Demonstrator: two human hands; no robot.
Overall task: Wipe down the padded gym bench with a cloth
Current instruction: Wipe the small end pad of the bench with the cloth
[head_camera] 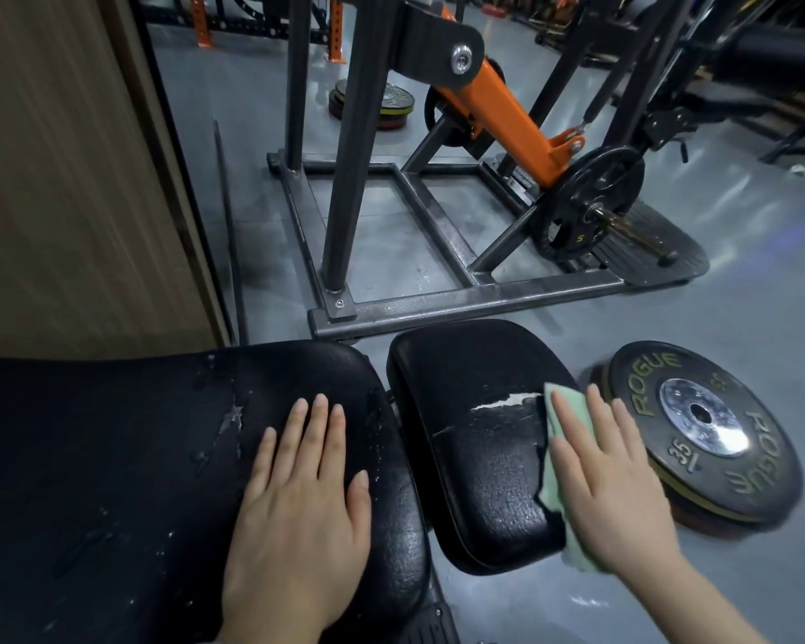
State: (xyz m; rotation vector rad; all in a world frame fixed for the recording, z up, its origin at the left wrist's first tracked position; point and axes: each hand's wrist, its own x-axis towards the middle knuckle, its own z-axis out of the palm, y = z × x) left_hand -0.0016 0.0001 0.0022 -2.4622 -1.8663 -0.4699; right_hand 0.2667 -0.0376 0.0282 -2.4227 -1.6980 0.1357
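Observation:
The black padded gym bench has two pads: a long back pad [112,457] on the left and a smaller seat pad [475,411] on the right, its cover torn and peeling. My left hand [298,499] lies flat on the long pad near its right end, fingers straight. With straight fingers, my right hand [609,476] presses a light green cloth [554,490] against the right edge of the seat pad. Water drops and streaks glisten on the long pad.
A black Rogue weight plate [707,434] lies on the grey floor just right of the seat pad. A steel machine frame [438,304] with an orange arm [498,109] and a loaded plate stands behind the bench. A wooden panel [66,178] rises at left.

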